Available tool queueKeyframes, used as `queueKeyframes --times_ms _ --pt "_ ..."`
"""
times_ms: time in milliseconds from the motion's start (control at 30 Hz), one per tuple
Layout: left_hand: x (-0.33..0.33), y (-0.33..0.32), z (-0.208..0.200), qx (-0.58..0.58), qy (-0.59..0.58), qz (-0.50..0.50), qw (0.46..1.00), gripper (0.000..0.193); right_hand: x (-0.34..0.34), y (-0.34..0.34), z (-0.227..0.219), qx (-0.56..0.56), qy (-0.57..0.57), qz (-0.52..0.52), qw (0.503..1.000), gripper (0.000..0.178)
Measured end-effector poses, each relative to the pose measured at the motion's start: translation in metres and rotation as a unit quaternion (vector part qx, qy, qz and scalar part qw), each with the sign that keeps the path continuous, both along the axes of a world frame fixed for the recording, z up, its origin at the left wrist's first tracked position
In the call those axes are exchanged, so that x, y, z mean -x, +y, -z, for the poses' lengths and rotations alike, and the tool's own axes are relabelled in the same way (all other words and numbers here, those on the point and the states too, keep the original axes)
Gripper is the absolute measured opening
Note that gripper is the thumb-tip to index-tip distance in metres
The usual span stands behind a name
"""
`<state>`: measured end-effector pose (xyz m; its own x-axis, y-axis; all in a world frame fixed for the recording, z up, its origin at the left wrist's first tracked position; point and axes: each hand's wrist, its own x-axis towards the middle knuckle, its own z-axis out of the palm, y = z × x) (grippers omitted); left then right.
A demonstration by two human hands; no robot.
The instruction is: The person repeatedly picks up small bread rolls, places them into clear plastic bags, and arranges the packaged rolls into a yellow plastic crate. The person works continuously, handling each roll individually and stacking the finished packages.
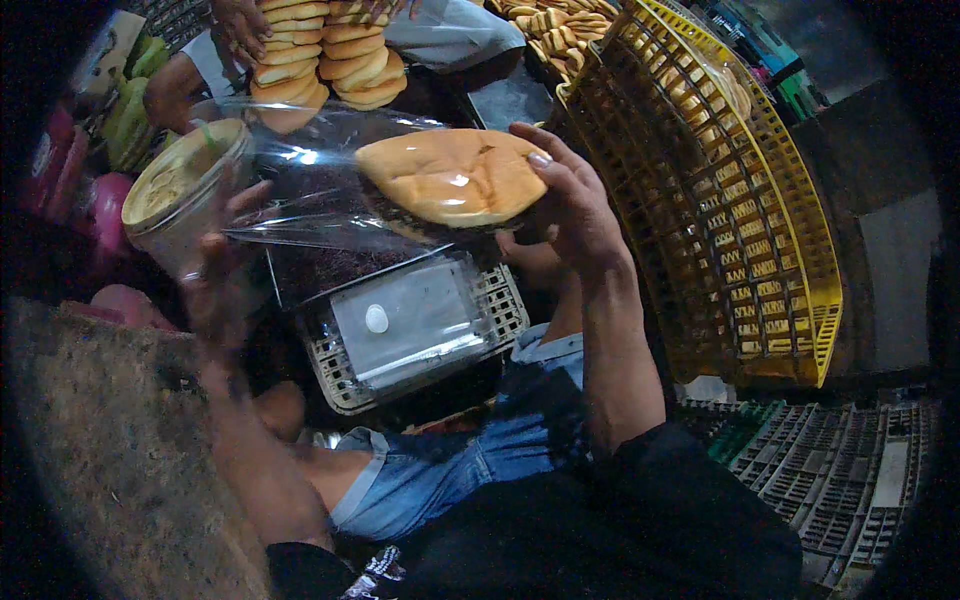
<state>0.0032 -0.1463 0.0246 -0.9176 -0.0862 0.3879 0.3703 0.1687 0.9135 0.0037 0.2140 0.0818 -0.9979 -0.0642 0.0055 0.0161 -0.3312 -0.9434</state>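
A golden-brown oval bun (455, 175) sits inside a clear plastic bag (310, 210), with a dark strip along its lower side. My right hand (575, 200) grips the bun's right end through the film, thumb on top. The loose part of the bag stretches left towards my left hand (218, 260), which is blurred. Its thumb and a finger look spread apart beside the bag's left end; I see no firm hold. Beneath, a stack of clear bags (410, 345) lies in a cream plastic basket (345, 395), with a small white oval piece (376, 318) on top.
A tub of tan paste (185, 180) stands at the left. Behind the bag is a dark tray (300, 275). Another person's hand (240, 25) touches stacked buns (290, 75) at the far side. Yellow crates (700, 200) rise at the right, near grey crates (830, 480).
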Motion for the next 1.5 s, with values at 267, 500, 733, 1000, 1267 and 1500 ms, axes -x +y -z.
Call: queueKeyframes --times_ms 267,500,733,1000,1267,1500 --pt "0.009 0.101 0.006 -0.307 -0.025 0.062 0.949 0.06 -0.003 -0.064 0.007 -0.078 0.02 0.0 0.997 0.055" --pt "0.016 0.064 0.015 -0.527 -0.223 0.073 0.817 0.065 -0.003 -0.119 0.002 -0.499 0.429 0.187 0.729 0.054" --pt "0.005 0.099 0.041 -0.379 -0.234 0.027 0.895 0.06 0.004 -0.116 -0.005 -0.681 0.346 0.01 0.645 0.069" --pt "0.005 0.119 0.115 0.395 -0.374 0.296 0.785 0.058 0.078 0.143 -0.108 -0.768 0.127 0.139 0.612 0.053" --pt "0.0 0.121 0.13 0.465 -0.38 0.373 0.707 0.062 -0.043 0.323 -0.146 -0.828 -0.089 0.141 0.536 0.045" --pt "-0.008 0.118 0.029 0.114 -0.241 0.28 0.922 0.047 0.022 0.024 -0.134 -0.729 0.085 -0.202 0.648 0.041"
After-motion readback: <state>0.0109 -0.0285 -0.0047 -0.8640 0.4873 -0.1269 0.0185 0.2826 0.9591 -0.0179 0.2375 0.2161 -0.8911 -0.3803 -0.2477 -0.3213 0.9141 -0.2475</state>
